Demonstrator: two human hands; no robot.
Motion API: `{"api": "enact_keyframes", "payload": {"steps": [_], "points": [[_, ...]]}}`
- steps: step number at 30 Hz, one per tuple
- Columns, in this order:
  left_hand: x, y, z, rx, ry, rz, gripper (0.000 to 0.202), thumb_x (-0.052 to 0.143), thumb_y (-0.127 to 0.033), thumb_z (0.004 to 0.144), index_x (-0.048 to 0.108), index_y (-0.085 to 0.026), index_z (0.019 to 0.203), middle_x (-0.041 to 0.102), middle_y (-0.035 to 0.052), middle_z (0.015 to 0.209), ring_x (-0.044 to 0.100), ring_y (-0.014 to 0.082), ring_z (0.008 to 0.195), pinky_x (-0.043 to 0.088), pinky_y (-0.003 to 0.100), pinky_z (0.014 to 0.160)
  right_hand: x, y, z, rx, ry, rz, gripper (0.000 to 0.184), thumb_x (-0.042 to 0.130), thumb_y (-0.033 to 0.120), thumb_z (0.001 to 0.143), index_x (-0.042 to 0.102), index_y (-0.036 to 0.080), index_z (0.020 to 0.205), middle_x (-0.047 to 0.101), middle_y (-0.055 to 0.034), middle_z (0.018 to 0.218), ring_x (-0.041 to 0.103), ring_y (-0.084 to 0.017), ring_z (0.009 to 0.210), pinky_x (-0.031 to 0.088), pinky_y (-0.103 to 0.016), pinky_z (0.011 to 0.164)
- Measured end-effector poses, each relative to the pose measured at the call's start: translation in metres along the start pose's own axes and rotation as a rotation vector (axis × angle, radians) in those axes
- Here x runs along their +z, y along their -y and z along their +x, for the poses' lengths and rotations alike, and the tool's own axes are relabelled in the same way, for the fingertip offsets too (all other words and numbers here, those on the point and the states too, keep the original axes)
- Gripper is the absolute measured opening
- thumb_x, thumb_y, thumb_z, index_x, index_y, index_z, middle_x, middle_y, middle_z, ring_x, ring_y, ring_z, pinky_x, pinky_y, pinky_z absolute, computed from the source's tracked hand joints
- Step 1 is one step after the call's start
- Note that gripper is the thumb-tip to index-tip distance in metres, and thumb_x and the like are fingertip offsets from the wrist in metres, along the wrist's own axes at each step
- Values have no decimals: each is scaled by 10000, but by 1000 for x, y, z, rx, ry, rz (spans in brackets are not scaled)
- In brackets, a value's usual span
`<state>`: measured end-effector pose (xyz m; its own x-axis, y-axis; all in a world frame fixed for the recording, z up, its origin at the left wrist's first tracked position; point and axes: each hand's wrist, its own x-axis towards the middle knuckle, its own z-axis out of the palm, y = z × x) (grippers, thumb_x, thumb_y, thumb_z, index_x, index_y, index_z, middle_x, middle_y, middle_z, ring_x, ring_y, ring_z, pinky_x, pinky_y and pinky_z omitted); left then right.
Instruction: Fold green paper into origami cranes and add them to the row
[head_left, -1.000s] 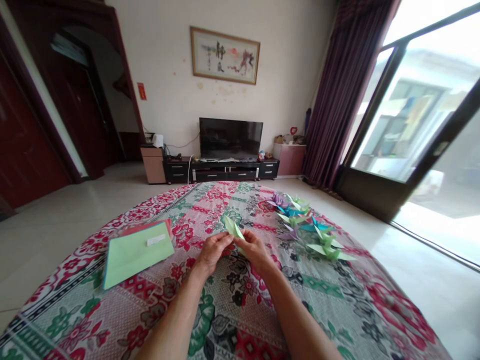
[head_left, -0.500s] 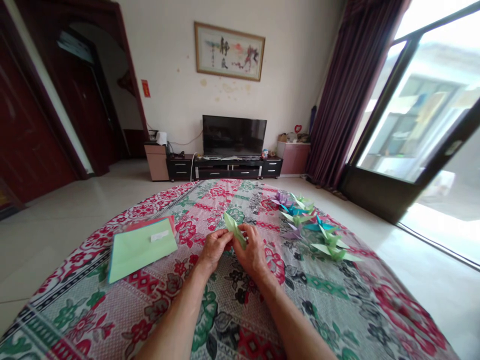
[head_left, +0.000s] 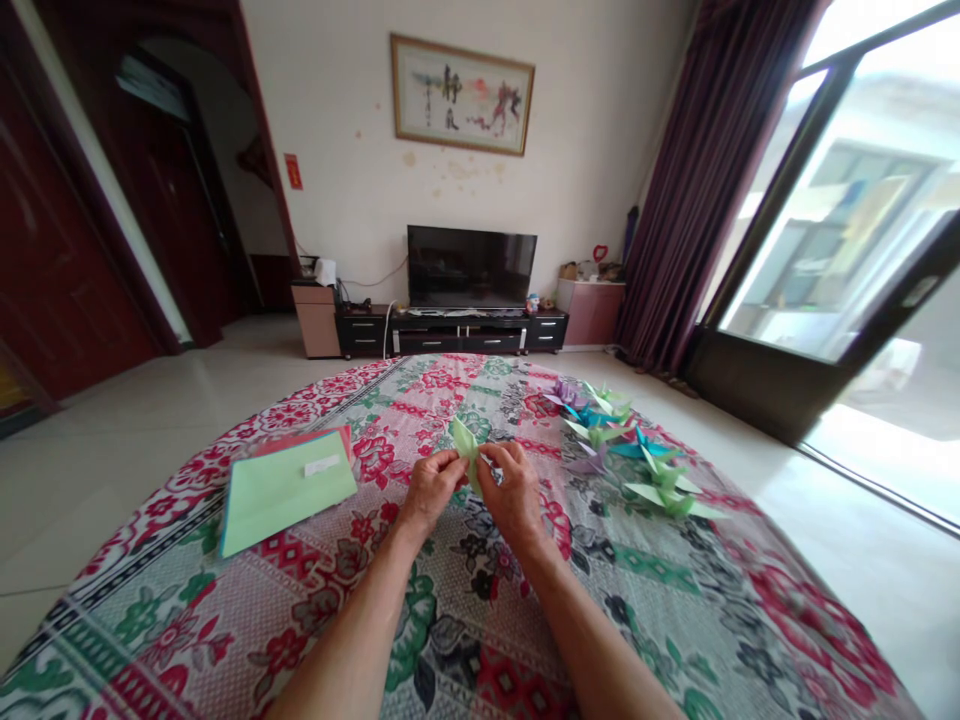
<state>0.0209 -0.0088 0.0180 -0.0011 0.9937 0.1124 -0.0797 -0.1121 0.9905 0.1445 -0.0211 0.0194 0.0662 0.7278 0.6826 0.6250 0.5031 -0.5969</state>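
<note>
Turned more upright since the earlier frame, the folded green paper [head_left: 464, 439] is now shown with its narrow tip pointing up near the centre of the frame, and the whole view has been shifted slightly. It is held above the patterned cloth [head_left: 337, 625], between the two hands. By the left hand [head_left: 433, 492] its left side is pinched, thumb and fingertips brought together on it; by the right hand [head_left: 515, 492] its right side is clamped likewise. How the layers lie under the fingertips cannot be told.

Very little weight is to be expected; where folds are stacked, the paper should be fairly stiff, but the thin tip is likely to be bent or creased easily. A hold is best taken on the thicker, layered middle, with light pressure, and the point left untouched.

At the left of the frame a stack of coloured sheets [head_left: 274, 495] is laid, green uppermost, with a white slip [head_left: 322, 466] on it. At the right, folded paper birds [head_left: 667, 492] in green, blue and purple are grouped.
</note>
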Motion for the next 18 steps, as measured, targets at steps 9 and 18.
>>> {"api": "enact_keyframes", "payload": {"steps": [9,18], "points": [[1,1,-1,-6,85,-63,182,612,-344,671,639,-164,673,562,-39,550,491,98,517,389,212,529,7,-7,2,194,13,317,150,555,270,751,600,181,863,604,-25,777,551,-129,659,456,-258,628],[-5,3,1,-44,93,-41,209,634,-348,657,659,-151,723,566,-38,544,480,90,489,372,209,504,5,-15,6,487,200,761,293,622,351,660,582,181,895,607,9,719,538,-108,578,439,-230,541]]}}
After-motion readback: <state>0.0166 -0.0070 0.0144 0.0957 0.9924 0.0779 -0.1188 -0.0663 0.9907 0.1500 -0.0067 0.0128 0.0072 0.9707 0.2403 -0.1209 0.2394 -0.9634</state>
